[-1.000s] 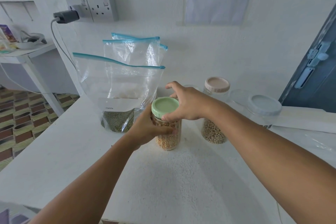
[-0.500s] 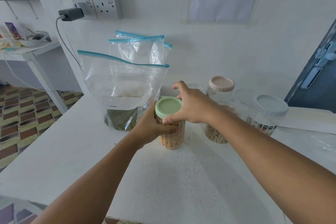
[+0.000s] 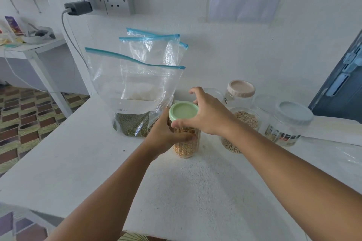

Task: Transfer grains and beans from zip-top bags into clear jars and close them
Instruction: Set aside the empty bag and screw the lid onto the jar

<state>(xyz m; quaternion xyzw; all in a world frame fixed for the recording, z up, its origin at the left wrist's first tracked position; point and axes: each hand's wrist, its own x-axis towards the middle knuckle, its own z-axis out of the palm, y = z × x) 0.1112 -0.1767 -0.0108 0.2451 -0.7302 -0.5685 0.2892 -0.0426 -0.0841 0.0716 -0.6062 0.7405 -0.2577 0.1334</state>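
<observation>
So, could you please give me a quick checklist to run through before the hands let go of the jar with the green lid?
1. Left hand holds the jar steady: ok.
2. Right hand grips the green lid: ok.
3. Lid sits level on the jar: ok.
4. Lid screwed fully tight: cannot tell.
5. Jar stands upright on the table: ok.
6. Bag of green beans clear of the jar: cannot tell, the left hand hides the gap.
</observation>
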